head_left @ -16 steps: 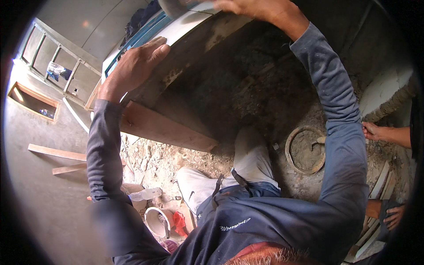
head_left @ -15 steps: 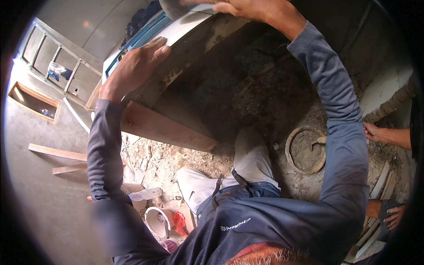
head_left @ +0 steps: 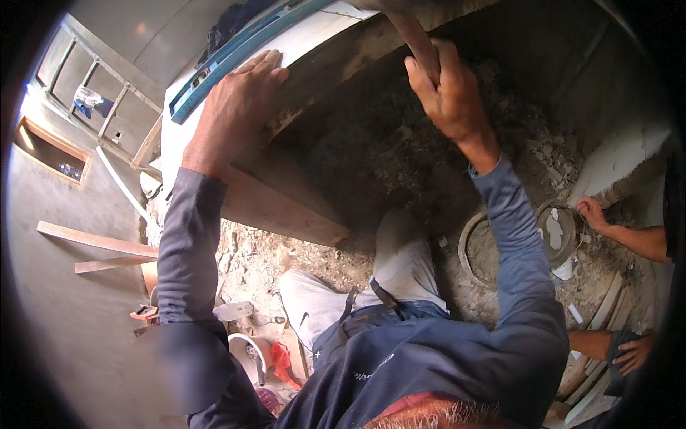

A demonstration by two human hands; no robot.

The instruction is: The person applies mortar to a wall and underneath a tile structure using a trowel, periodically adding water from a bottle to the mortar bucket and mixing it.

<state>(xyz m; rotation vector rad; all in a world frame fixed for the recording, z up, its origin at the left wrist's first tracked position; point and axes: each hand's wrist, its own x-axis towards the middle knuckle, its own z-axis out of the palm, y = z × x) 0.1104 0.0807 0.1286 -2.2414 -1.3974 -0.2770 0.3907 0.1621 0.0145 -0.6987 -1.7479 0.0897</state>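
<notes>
My left hand [head_left: 239,107] lies flat, fingers stretched, on the near edge of a white slab [head_left: 304,41]. Beside its fingertips a blue spirit level [head_left: 236,53] rests along the slab. Over the dark hollow in front of the slab, my right hand [head_left: 451,100] is wrapped around the handle of a wooden-handled tool [head_left: 413,36]. The tool slants up to the top edge of the picture, where its head is cut off and cannot be made out.
A plank [head_left: 286,207] juts toward my knees. At right stand a round tub of grey mix [head_left: 468,247] and another round container [head_left: 557,232], near a co-worker's hand [head_left: 592,213]. A white bucket [head_left: 249,350] stands lower left; a metal frame [head_left: 107,93] leans against the wall.
My right hand has come down from the top edge toward me, and the wooden handle in it now shows. My left hand has shifted slightly right. A second round container has come into sight.
</notes>
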